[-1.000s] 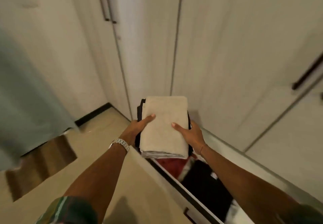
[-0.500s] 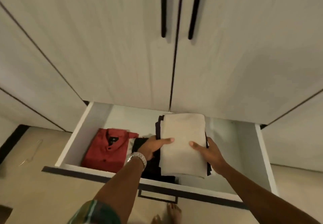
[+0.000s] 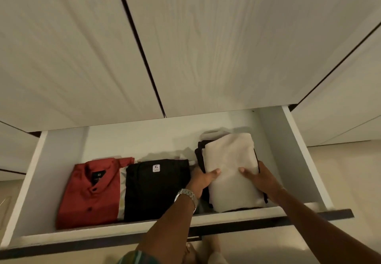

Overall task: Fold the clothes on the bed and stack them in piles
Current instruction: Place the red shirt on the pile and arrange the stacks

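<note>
While both hands, left hand [image 3: 203, 178] and right hand [image 3: 260, 178], grip the folded beige-topped clothes stack [image 3: 232, 171] inside the open drawer [image 3: 31, 181], a black XL garment [image 3: 156, 189] lies just left of them.

Setting: home bedroom or dressing area, at a built-in wardrobe. Evidence: 2 tall pale wood-grain wardrobe doors [image 3: 185, 43] with a dark seam between them, directly above a pulled-out white drawer [image 3: 31, 181]. Drawer holds folded clothes side by side: red button-up shirt [image 3: 90, 191], black garment [image 3: 156, 187] with an "XL" size label [image 3: 156, 168], beige folded stack [image 3: 233, 173]. Pale tiled floor [image 3: 340, 166] at right.
</note>
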`<state>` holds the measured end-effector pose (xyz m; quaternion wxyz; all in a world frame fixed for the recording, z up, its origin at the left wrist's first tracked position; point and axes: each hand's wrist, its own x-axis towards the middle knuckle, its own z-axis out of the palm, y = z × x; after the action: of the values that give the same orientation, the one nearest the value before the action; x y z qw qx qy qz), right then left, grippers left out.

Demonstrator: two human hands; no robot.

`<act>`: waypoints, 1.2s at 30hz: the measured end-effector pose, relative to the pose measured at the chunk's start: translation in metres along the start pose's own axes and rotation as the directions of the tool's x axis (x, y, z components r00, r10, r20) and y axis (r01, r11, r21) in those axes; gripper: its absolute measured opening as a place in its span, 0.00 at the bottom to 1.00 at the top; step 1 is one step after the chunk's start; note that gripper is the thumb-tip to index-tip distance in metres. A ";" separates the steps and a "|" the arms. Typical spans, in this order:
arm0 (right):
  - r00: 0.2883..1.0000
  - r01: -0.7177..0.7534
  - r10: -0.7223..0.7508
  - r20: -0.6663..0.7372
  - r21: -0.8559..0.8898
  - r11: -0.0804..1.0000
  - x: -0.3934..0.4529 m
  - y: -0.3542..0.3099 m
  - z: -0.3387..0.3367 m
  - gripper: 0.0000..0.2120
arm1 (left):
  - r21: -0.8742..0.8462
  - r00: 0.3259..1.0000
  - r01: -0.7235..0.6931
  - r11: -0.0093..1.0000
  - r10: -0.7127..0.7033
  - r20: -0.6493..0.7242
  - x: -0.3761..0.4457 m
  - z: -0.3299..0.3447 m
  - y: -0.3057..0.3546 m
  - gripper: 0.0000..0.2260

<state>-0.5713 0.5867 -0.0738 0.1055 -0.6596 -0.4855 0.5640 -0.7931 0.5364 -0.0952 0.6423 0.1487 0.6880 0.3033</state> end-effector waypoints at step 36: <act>0.887 -0.152 0.462 -0.025 0.927 0.342 -0.172 -0.058 0.109 0.51 | -0.769 0.893 -0.209 0.605 -0.203 -0.402 -0.200 -0.129 -0.043 0.45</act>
<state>-0.6748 0.4410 0.0390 0.4041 -0.6481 0.0542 0.6433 -0.8849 0.3553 0.0365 0.4622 -0.2260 0.6088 0.6038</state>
